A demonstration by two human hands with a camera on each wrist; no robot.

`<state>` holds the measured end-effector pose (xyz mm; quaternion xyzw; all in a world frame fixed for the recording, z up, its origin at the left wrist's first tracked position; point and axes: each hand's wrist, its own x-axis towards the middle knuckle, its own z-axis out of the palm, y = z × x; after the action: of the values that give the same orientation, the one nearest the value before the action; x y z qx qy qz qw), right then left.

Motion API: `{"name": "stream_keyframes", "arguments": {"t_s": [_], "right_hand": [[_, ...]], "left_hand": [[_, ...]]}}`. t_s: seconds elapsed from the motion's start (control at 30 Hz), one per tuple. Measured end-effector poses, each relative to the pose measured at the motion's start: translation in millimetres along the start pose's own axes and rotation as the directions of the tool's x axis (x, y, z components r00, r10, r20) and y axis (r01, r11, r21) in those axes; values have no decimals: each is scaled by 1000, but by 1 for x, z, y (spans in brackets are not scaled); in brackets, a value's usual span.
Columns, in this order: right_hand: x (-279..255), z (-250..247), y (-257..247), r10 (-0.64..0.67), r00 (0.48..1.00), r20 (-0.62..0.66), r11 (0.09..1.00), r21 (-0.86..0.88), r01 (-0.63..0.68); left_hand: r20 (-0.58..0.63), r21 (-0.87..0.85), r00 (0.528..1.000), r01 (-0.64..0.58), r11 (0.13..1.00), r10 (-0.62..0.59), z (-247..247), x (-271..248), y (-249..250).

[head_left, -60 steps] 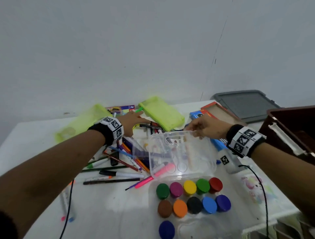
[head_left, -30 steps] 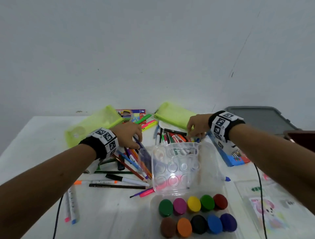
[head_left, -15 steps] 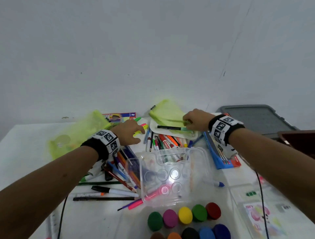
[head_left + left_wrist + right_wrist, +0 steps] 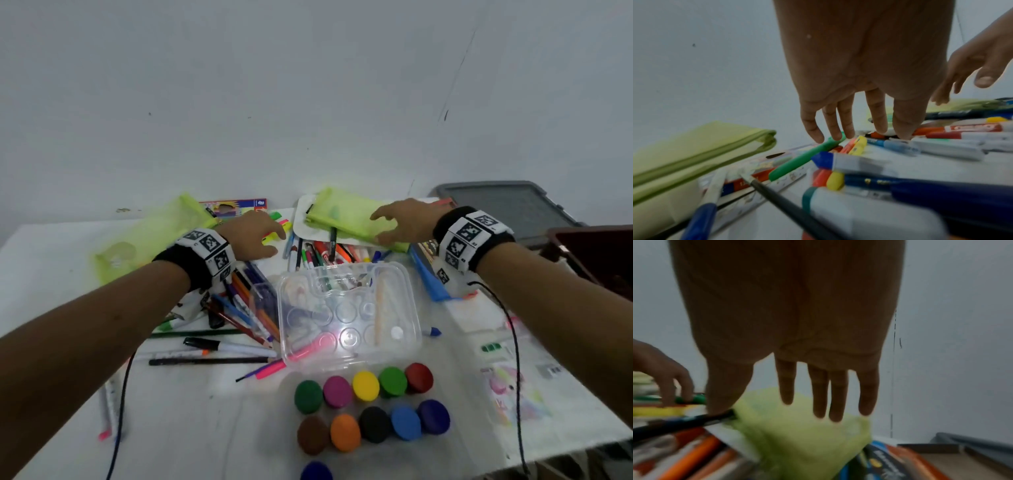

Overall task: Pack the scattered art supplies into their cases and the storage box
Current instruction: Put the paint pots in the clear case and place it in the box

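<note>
The left hand (image 4: 255, 236) hovers over the pile of markers and pencils (image 4: 246, 308) just left of the clear plastic paint case (image 4: 347, 315), palm down and fingers straight; in the left wrist view the fingertips (image 4: 836, 134) touch or nearly touch a green marker (image 4: 807, 157), and nothing is gripped. The right hand (image 4: 406, 221) reaches over a lime-green zip pouch (image 4: 342, 214) behind the paint case, fingers spread and loosely extended above the fabric, the thumb low at the pouch's near edge beside a black pen (image 4: 684, 423); whether it presses the pouch cannot be told, and it holds nothing.

That pouch lies on a white tray (image 4: 301, 222), with a row of markers (image 4: 329, 255) between it and the paint case. A second lime-green pouch (image 4: 150, 236) lies to the left of the paint case, past the left wrist, and a colourful pencil box (image 4: 236, 205) sits behind it. The paint case stands open on the white desk (image 4: 51, 246), its clear lid raised, and ten or so coloured paint pots (image 4: 366, 385) sit in rows in front of it. To the right of the paint case are a blue flat box (image 4: 424, 270), and farther back a grey lid (image 4: 513, 202) and the corner of a dark brown box (image 4: 596, 246). A few loose pens (image 4: 212, 344) lie left of the case's near corner.
</note>
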<state>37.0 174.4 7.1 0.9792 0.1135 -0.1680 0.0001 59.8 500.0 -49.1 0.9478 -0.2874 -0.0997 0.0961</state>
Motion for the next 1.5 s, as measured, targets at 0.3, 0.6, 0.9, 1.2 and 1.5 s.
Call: {"name": "stream_keyframes", "arguments": {"t_s": [0.3, 0.6, 0.9, 1.2, 1.5], "right_hand": [[-62, 49, -9, -221, 974, -45, 946, 235, 226], [-73, 57, 1, -87, 972, -218, 855, 484, 185], [-72, 55, -5, -5, 976, -217, 862, 494, 114], [-52, 46, -43, -19, 992, -125, 953, 297, 56], [-27, 20, -132, -293, 940, -172, 938, 140, 318]], "left_hand": [[-36, -326, 993, -121, 938, 115, 6, -37, 47], [104, -334, 989, -65, 940, 105, 14, -56, 43], [-29, -295, 995, 87, 951, -100, 1, -77, 24], [-266, -388, 842, 353, 852, -470, -23, -99, -32], [-242, -96, 822, 508, 856, -516, -14, -129, -55]]}}
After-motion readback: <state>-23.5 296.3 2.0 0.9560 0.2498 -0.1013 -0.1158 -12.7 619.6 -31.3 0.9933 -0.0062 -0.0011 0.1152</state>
